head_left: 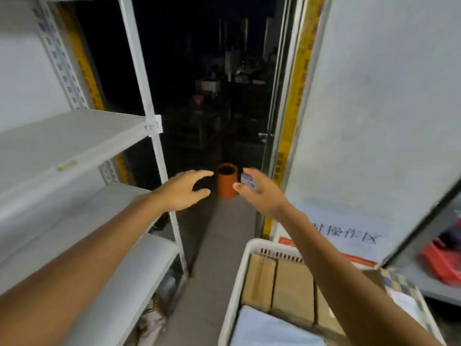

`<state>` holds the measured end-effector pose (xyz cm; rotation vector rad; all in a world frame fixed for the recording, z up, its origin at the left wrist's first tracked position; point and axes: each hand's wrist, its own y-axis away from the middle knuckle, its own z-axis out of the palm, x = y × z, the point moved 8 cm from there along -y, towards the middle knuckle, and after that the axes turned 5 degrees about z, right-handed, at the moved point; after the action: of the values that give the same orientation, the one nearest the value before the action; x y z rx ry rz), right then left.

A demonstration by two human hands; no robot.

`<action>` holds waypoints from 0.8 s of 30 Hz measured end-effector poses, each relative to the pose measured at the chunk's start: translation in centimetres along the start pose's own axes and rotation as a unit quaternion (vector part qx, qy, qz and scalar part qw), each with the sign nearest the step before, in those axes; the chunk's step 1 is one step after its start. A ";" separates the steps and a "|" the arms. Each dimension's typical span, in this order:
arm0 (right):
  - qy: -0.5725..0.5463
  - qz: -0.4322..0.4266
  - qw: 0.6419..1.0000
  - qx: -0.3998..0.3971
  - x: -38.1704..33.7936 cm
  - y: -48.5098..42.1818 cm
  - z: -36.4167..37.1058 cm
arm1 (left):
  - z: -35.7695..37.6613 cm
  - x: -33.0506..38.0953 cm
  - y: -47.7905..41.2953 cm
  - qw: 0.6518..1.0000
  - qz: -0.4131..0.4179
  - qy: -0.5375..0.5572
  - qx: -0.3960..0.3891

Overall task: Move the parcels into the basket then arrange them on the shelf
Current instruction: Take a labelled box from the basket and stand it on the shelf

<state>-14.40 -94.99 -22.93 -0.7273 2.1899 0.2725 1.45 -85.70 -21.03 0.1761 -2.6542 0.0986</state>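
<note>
White metal shelving [69,131] fills the left side, its boards bare where they show, with a small paper label [154,124] stuck on the front upright. Low on the right stands a white plastic basket [252,245] with a slotted wall. Inside it, brown cardboard parcels [291,290] stand side by side on edge, and a pale blue parcel [262,328] lies just in front of them, nearer the camera.

Both arms reach forward over the aisle between shelving and basket. The left hand [184,188] is held palm down with its fingers spread and lightly curved, and it has hold of nothing. The right hand [259,193] is raised above the far end of the basket. Its thumb and fingers pinch a small pale item [248,181], bluish white and too blurred to name.

Between the two hands, further off on the grey floor, sits an orange bin [227,181], open at the top. It stands before a glass door [224,83] with darkness behind it, framed by yellow strips. A pale wall panel [374,108] rises on the right, and a sign with printed characters [349,236] is fixed low on it. At the far right edge lies a red object [444,258], blurred.
</note>
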 end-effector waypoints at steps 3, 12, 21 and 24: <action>0.017 0.053 0.998 0.028 6.6 2.0 -2.8 | 5.5 3.5 -3.2 0.998 0.035 -0.001 -0.044; -0.006 0.230 0.972 0.038 21.4 5.9 -3.4 | 21.3 8.1 -10.8 0.971 0.137 0.017 -0.193; -0.028 0.351 0.935 0.024 32.8 10.5 -0.6 | 34.8 6.8 -12.4 0.938 0.140 0.067 -0.311; -0.035 0.379 0.925 0.014 36.3 12.1 -1.0 | 38.8 8.0 -12.2 0.924 0.147 0.048 -0.350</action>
<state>-40.92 -100.47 -49.93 0.1848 2.3093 0.6388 -21.51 -102.56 -51.16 -0.4509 -2.4239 -0.7174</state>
